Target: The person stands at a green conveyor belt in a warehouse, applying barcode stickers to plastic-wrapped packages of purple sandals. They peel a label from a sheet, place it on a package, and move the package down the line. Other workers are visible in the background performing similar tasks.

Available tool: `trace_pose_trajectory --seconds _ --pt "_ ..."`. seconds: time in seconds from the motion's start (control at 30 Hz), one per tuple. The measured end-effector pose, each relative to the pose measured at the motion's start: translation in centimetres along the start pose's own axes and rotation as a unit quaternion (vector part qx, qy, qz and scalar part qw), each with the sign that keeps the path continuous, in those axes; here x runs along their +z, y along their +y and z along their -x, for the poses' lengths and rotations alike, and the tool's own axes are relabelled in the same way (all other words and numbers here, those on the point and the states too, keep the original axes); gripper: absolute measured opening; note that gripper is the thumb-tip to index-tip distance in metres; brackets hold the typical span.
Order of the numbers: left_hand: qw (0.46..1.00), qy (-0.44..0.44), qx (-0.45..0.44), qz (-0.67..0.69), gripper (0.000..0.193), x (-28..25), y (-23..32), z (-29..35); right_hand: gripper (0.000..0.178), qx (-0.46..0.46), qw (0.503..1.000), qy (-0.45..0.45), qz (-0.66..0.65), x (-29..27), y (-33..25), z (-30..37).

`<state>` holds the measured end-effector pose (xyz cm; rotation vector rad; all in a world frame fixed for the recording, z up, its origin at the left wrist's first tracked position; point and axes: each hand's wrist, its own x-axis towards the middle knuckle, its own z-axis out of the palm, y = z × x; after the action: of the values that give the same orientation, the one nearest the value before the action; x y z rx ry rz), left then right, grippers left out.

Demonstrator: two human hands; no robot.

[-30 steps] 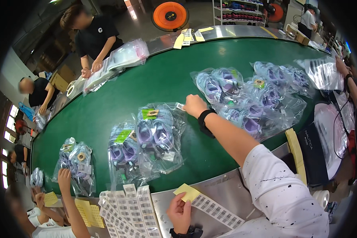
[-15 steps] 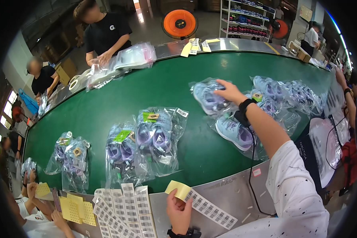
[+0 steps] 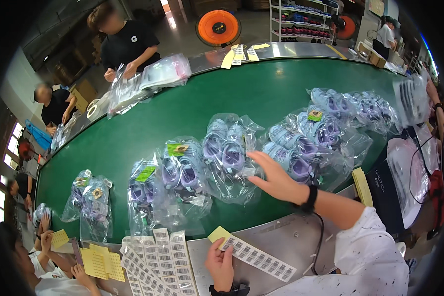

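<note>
Head view: right hand (image 3: 276,178) spread wide and flat, fingers extended, hovering over or brushing a clear bag of lilac shoes (image 3: 230,154) near the middle of the green conveyor belt (image 3: 261,93); contact not certain; nothing gripped. Left hand (image 3: 221,264) at the lower edge, pinched on a strip of barcode labels (image 3: 259,258) with a yellow backing corner, strip lying on the steel ledge (image 3: 291,237), long axis running from upper left to lower right. Bagged pair pointing toes toward the near edge, long axis roughly across the belt; more bagged pairs (image 3: 325,123) heaped to the right, others (image 3: 175,170) spread to the left. Judged progress: early to middle; many bags left on the belt; labelled state of each too small to tell. Loose label sheets (image 3: 155,256) beside the strip; co-workers bagging shoes at the far and left edges.
</note>
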<state>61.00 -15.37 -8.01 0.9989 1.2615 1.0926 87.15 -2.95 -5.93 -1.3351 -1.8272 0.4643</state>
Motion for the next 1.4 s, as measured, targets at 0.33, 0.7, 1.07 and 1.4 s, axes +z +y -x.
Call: trace_pose_trajectory --seconds 0.33,0.7,1.07,1.4 --pt "1.0 -0.009 -0.007 0.018 0.03 0.3 1.6 -0.2 0.062 0.191 0.974 0.075 -0.098 -2.6 11.1 -0.8" --pt "0.998 -0.052 -0.022 0.02 0.031 2.4 2.2 0.2 0.051 0.353 0.805 0.103 -0.466 4.1 7.2 -12.3" --pt "0.999 -0.046 -0.017 -0.024 0.03 2.8 1.5 0.3 0.009 0.263 0.857 0.201 -0.396 4.0 13.2 -17.7" --pt "1.0 -0.001 0.018 0.003 0.027 2.9 2.4 -0.6 0.01 0.17 0.904 0.213 -0.331 -3.6 8.5 -8.2"
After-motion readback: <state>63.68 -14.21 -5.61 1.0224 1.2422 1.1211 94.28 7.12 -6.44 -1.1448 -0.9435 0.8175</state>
